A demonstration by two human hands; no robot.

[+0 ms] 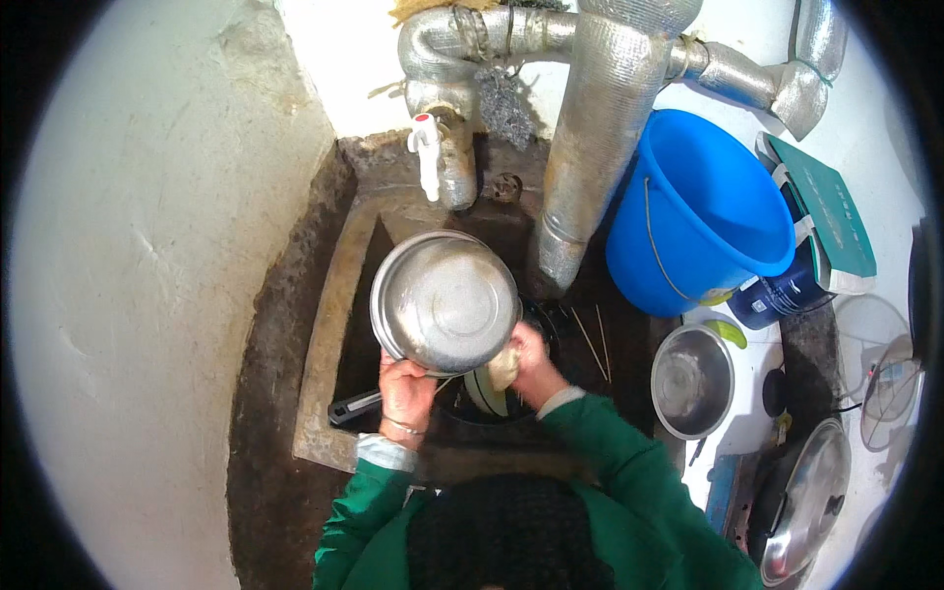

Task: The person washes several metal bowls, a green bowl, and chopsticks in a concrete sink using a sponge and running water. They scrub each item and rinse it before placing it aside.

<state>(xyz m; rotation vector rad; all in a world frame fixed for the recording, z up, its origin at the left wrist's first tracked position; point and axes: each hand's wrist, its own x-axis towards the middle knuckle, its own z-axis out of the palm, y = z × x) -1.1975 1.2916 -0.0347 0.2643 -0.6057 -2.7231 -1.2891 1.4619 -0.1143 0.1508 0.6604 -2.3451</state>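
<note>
My left hand (405, 395) grips the rim of a metal bowl (447, 305), which is tilted with its underside facing up. In my right hand (536, 366) is a pale, crumpled cloth (504, 368), pressed close to the bowl's lower right edge. Below both hands, a dark pan with a black handle (356, 406) lies in the stone sink (329, 379). A pale, curved piece, perhaps a dish, shows at the pan (484, 393); my hands and the bowl hide much of it. Two thin sticks like chopsticks (596, 344) lie to the right of the pan.
A white tap (427, 157) and foil-wrapped pipes (600, 128) stand at the back. On the right are a blue bucket (678, 226), a small metal bowl (692, 382), a green box (826, 216) and a lidded pot (808, 501). A rough wall (157, 295) rises at left.
</note>
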